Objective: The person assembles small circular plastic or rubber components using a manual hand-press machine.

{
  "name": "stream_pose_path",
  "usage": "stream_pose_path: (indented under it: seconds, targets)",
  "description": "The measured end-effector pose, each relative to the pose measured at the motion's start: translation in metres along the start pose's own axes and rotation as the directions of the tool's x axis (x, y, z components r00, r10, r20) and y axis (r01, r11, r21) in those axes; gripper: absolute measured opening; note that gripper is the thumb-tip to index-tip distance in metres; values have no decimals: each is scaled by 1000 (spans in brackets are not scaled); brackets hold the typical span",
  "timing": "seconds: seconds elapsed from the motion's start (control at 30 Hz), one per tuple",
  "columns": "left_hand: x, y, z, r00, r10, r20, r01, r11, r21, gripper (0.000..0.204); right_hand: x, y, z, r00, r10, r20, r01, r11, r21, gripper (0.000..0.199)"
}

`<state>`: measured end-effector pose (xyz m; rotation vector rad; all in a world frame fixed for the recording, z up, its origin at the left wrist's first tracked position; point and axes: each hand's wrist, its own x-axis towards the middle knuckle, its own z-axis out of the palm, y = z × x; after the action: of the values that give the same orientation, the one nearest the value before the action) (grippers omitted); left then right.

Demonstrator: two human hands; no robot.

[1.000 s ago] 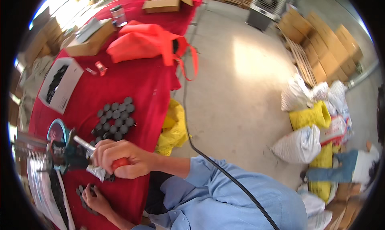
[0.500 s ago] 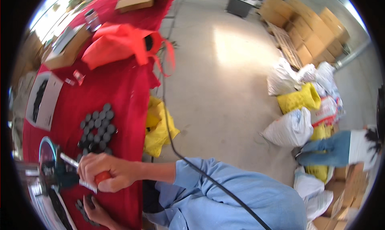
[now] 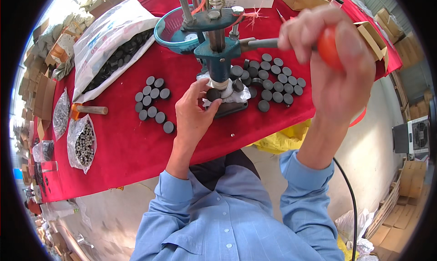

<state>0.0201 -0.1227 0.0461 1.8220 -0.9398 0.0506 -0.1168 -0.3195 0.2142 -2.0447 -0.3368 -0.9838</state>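
Note:
A green hand press (image 3: 221,63) stands on a red-covered table in front of me. My left hand (image 3: 187,117) reaches to its base, pinching a small black round cap (image 3: 213,94) between thumb and fingers, beside the white part under the ram. Another black cap (image 3: 237,85) rests just right of the ram. My right hand (image 3: 346,65), raised and slightly blurred, is wrapped around the red ball knob (image 3: 329,48) at the end of the press lever (image 3: 264,43). Groups of black caps lie on either side, one to the left (image 3: 154,93) and a larger one to the right (image 3: 277,86).
A white sack (image 3: 104,42) of black pieces lies open at the left, near a teal basket (image 3: 177,42). A hammer (image 3: 93,110) and a clear bag of small metal parts (image 3: 83,140) sit at far left. A black cable (image 3: 350,202) hangs at my right side.
The view has swung from the room on the right to the press, now in the middle. My right hand still grips the red knob; my left now pinches a cap at the press base.

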Motion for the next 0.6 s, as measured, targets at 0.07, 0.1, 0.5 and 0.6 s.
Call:
stream_pose_path:
  seconds: [0.07,0.1,0.5,0.6]
  targets:
    - [0,-3,4,1000,3,9,-3,1000,-7,51,18,-7,16,984,87,-156,-62,986,156,43]
    - [-1,-7,5,999,38,-11,-38,999,8,51,23,-7,22,935,199,-295,-98,941,325,45]
    - [11,-12,37,994,85,-75,-79,994,79,55,29,8,18,902,276,-332,-138,913,384,45]
    - [9,-12,37,994,67,-87,-59,994,88,57,29,-5,23,916,247,-315,-102,906,411,39]
